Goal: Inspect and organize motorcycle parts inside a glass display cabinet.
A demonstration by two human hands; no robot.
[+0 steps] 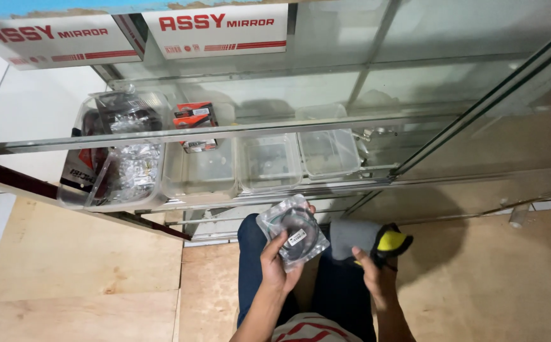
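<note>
The left hand (277,266) grips a clear plastic bag (293,229) with a dark ring-shaped part inside, held up over the person's lap. The right hand (372,269) clasps a grey cloth with a yellow and black end (377,239), just beside the bag. Beyond the knees stands a glass cabinet (453,133); on its shelf sit clear plastic tubs (269,163), one holding small shiny packets (133,166), and a small orange box (195,116). The floor is plywood (73,266).

Glossy clear plastic packet (292,229), matt plywood floor (85,266)
</note>
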